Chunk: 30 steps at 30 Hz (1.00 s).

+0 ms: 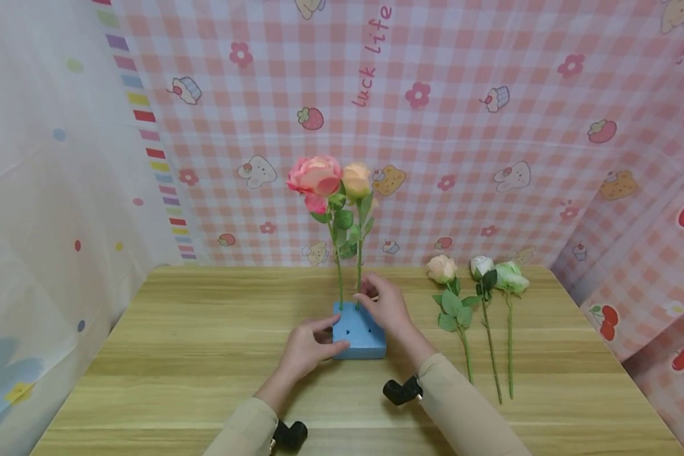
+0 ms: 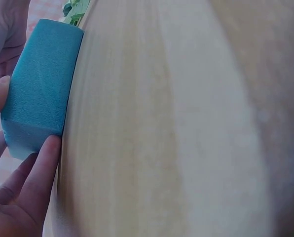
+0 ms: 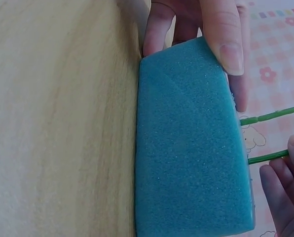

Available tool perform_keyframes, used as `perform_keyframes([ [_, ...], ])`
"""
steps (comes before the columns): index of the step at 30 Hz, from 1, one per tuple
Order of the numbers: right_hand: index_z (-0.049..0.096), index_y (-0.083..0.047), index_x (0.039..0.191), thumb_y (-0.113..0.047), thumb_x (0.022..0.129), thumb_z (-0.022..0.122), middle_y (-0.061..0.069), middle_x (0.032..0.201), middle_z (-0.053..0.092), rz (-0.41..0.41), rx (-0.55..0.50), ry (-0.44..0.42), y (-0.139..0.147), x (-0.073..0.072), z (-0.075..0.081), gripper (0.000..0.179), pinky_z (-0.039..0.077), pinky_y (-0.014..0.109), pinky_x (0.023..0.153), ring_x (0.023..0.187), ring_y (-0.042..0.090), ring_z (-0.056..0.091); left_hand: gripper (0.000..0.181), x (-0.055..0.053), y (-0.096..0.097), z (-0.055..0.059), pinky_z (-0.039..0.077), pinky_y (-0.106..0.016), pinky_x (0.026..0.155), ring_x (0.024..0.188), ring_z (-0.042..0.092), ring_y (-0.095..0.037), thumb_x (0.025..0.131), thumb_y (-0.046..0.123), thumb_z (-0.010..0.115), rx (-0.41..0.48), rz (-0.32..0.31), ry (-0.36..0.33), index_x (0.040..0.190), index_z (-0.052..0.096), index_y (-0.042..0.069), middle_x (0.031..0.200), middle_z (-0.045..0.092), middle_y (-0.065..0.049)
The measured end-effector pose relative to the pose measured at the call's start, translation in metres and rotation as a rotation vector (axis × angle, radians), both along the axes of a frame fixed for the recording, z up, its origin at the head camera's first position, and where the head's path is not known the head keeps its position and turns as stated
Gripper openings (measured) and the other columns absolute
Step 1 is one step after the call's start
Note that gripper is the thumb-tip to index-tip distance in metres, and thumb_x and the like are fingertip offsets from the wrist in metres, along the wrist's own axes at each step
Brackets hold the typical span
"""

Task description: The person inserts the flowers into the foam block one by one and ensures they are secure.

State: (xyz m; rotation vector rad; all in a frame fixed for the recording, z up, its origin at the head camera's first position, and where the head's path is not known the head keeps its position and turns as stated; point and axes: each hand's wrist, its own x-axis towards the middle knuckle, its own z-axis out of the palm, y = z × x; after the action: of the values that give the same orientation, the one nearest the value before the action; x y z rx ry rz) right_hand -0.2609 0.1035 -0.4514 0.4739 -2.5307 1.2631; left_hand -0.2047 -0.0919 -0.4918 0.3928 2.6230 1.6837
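Note:
A blue foam block (image 1: 358, 342) sits on the table with small dark holes in its top. My left hand (image 1: 304, 348) grips its left side, thumb on the near edge; the left wrist view shows fingertips (image 2: 49, 148) against the blue foam. Two artificial roses stand upright in the block's back holes: a big pink one (image 1: 316, 175) on the left and a peach one (image 1: 356, 180) on the right. Low on the peach rose's stem (image 3: 266, 158), just above the foam, my right hand (image 1: 389, 309) pinches with thumb and fingers.
To the right on the wooden table (image 1: 205, 354) lie three more artificial roses: a peach one (image 1: 442, 269) with broad leaves, a white one (image 1: 481, 266) and a pale green one (image 1: 510, 277). A pink checked cloth (image 1: 342, 76) hangs behind the table.

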Motion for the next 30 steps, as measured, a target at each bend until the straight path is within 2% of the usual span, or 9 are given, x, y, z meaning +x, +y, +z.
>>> perform_keyframes([
  [6, 0.06, -0.012, 0.087, -0.007, 0.089, 0.075, -0.001, 0.083, 0.063, -0.007, 0.013, -0.041, 0.002, -0.001, -0.003, 0.015, 0.054, 0.035, 0.07, 0.081, 0.017, 0.063, 0.057, 0.001, 0.0, 0.0, 0.057, -0.025, 0.07, 0.092, 0.067, -0.022, 0.08, 0.029, 0.085, 0.011, -0.002, -0.01, 0.131, 0.066, 0.01, 0.115, 0.064, -0.016],
  [15, 0.063, -0.011, 0.09, -0.008, 0.09, 0.074, -0.001, 0.086, 0.064, 0.01, -0.031, -0.115, 0.006, 0.003, 0.0, 0.011, 0.054, 0.034, 0.071, 0.083, 0.017, 0.062, 0.057, 0.001, 0.0, 0.001, 0.058, -0.025, 0.071, 0.092, 0.068, -0.024, 0.08, 0.029, 0.085, 0.018, 0.002, -0.016, 0.131, 0.066, 0.01, 0.115, 0.064, -0.017],
  [19, 0.067, -0.01, 0.098, -0.01, 0.091, 0.073, -0.001, 0.088, 0.065, 0.012, -0.034, -0.144, 0.009, 0.003, -0.002, 0.009, 0.054, 0.032, 0.07, 0.083, 0.016, 0.062, 0.057, 0.001, 0.0, 0.001, 0.058, -0.025, 0.071, 0.092, 0.067, -0.023, 0.08, 0.029, 0.085, 0.016, 0.002, -0.015, 0.131, 0.066, 0.01, 0.114, 0.064, -0.016],
  [22, 0.069, -0.01, 0.106, -0.011, 0.091, 0.073, -0.001, 0.091, 0.066, 0.012, -0.034, -0.156, 0.012, 0.004, -0.003, 0.015, 0.055, 0.032, 0.072, 0.084, 0.015, 0.062, 0.058, 0.0, 0.0, 0.0, 0.058, -0.025, 0.071, 0.092, 0.067, -0.023, 0.08, 0.03, 0.085, 0.016, 0.001, -0.016, 0.131, 0.066, 0.01, 0.114, 0.063, -0.016],
  [26, 0.069, -0.009, 0.109, -0.012, 0.092, 0.073, 0.0, 0.093, 0.068, 0.024, -0.055, -0.17, 0.015, 0.008, -0.002, 0.018, 0.055, 0.035, 0.076, 0.086, 0.017, 0.063, 0.058, 0.0, 0.0, 0.0, 0.058, -0.025, 0.07, 0.092, 0.067, -0.023, 0.08, 0.03, 0.085, 0.023, 0.0, -0.018, 0.131, 0.066, 0.009, 0.115, 0.063, -0.017],
  [30, 0.068, -0.006, 0.113, -0.013, 0.093, 0.072, 0.001, 0.093, 0.069, 0.048, -0.088, -0.19, 0.019, 0.013, -0.002, 0.022, 0.056, 0.033, 0.074, 0.085, 0.018, 0.065, 0.058, 0.0, 0.0, 0.0, 0.057, -0.025, 0.07, 0.092, 0.067, -0.023, 0.08, 0.029, 0.085, 0.023, 0.001, -0.016, 0.131, 0.066, 0.009, 0.116, 0.064, -0.017],
])
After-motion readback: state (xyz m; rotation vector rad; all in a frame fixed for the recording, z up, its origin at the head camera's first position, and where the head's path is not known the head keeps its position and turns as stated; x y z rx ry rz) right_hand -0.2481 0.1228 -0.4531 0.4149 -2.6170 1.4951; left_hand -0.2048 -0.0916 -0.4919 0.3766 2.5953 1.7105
